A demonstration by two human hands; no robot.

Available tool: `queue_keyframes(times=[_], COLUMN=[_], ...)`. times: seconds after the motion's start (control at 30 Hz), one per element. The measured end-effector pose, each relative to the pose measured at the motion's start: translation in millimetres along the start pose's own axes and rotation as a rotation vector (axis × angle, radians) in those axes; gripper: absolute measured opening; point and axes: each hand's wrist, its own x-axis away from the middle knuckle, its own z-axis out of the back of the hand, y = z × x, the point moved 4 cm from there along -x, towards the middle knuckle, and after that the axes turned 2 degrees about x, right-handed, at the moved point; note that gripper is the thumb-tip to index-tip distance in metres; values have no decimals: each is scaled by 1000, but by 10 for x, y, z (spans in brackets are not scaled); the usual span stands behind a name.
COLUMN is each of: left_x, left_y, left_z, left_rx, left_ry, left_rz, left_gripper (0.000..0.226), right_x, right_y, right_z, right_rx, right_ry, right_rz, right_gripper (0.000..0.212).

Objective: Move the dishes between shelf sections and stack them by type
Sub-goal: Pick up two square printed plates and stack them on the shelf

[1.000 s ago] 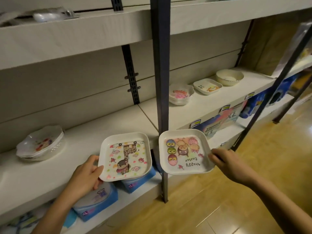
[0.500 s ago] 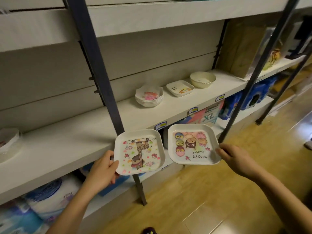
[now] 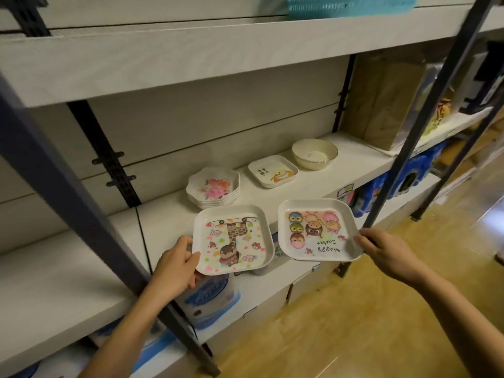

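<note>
near the shelf edge: left hand [image 3: 177, 264] gripped giraffe plate [image 3: 232, 239], right hand [image 3: 387, 252] owl plate [image 3: 317, 234]; carrying step; next, stacking likely.

Left hand [image 3: 174, 266] grips giraffe plate [image 3: 231, 240]; right hand [image 3: 387, 255] grips owl plate [image 3: 317, 230].

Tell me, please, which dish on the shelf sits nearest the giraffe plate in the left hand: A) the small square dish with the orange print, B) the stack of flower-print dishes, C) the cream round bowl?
B: the stack of flower-print dishes stands just behind the giraffe plate held by the left hand; the other two lie farther right.
</note>
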Motion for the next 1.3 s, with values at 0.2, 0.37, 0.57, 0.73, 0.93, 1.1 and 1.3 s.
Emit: queue_keyframes(times=[0.2,0.37,0.57,0.73,0.93,1.1,1.3], left_x=[-476,-700,-924,-1103,-1299,-1419,-1540], left_y=[178,267,380,547,755,899,962], left_z=[34,-5,-129,-283,-441,-555,-665], left_rx=[9,28,41,87,86,80,64], left_ry=[77,151,246,361,461,503,532], left_rz=[43,108,207,303,355,378,416], left_gripper=[22,22,25,27,25,25,22], right_x=[-768,-1479,-2510,-3180,-3718,-3980,-4122], right_y=[6,28,63,43,8,-44,-16], right_z=[145,158,61,31,-101,-180,-265], right_rx=[-8,7,172,231,270,315,414], right_ry=[-45,-82,-109,-150,-246,-321,-371], right_rz=[53,87,114,184,224,247,233], right_gripper=[32,33,32,38,40,38,38])
